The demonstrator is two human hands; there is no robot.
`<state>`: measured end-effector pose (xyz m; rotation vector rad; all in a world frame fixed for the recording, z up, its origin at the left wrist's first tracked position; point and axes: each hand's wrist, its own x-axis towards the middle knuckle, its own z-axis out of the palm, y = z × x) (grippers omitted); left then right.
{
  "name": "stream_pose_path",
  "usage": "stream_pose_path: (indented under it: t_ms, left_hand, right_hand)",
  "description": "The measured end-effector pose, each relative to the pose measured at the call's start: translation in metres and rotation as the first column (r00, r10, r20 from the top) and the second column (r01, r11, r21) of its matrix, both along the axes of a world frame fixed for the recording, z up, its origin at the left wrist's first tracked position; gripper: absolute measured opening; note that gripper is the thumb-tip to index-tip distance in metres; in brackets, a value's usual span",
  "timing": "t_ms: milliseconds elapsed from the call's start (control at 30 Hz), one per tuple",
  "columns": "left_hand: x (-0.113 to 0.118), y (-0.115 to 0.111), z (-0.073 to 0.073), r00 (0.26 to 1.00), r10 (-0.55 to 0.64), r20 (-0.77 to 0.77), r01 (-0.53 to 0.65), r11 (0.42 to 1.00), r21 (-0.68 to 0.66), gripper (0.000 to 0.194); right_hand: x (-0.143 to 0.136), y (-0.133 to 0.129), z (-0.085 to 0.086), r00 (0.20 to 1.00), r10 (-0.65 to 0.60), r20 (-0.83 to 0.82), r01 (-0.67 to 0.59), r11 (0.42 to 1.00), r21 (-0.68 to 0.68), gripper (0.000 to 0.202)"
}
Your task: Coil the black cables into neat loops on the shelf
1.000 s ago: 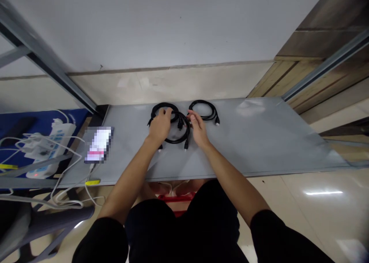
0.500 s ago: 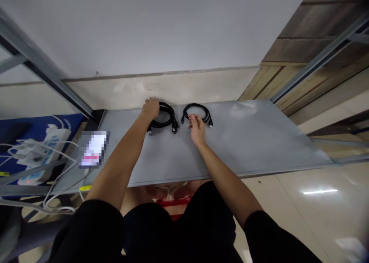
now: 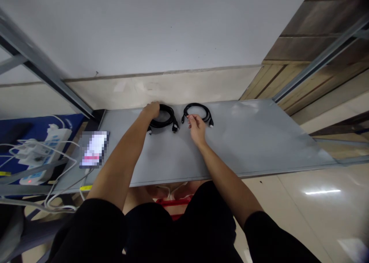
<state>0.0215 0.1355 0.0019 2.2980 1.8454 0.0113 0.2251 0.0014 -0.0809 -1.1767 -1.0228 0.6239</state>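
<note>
Mostly, the left coil [image 3: 172,115] lies right of the left grip [image 3: 152,110].

Behind the bare left hand [image 3: 152,110], up the arm, sits a plain black short sleeve [image 3: 96,228]; a matching sleeve [image 3: 266,236] lies behind the bare right hand [image 3: 197,129]. Nearer the body than both grips, the loose shorts [image 3: 180,232] look black.

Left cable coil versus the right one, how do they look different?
The left cable coil looks thicker and more bundled; the right cable coil looks thinner. The left hand covers the left coil's left side, while the right hand is at the right coil's near side. Both are black.
</note>
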Motion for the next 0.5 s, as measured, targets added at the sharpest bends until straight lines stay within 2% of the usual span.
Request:
stream_pose_path:
  t_ms: [133,233,300,367,433,500]
  left_hand:
    - [-0.007,0.003,0.000,0.999,0.004,0.054,-0.003,1.000,-0.015,0.057]
    - [-0.015,0.007,0.001,0.994,-0.011,0.108,0.011,1.000,0.000,0.056]
    - [-0.021,0.008,0.002,0.990,-0.024,0.139,0.021,0.999,0.027,0.056]
    - [-0.029,0.005,0.001,0.971,-0.038,0.238,0.016,0.995,0.095,0.053]
    - [-0.038,-0.004,-0.002,0.903,-0.082,0.423,-0.010,0.978,0.210,0.045]
    - [-0.047,-0.021,-0.007,0.783,-0.165,0.599,-0.057,0.941,0.333,0.035]
  right_hand:
    - [0.012,0.000,0.004,0.992,-0.027,0.124,0.025,1.000,0.018,0.033]
    - [0.035,0.008,0.013,0.949,-0.123,0.292,0.131,0.991,-0.010,0.023]
    - [0.056,0.019,0.020,0.888,-0.155,0.433,0.199,0.978,-0.059,0.026]
    - [0.077,0.033,0.027,0.821,-0.129,0.556,0.238,0.963,-0.128,0.039]
    - [0.094,0.047,0.031,0.774,-0.059,0.631,0.270,0.931,-0.244,0.054]
    - [0.107,0.059,0.032,0.756,0.050,0.653,0.268,0.886,-0.379,0.065]
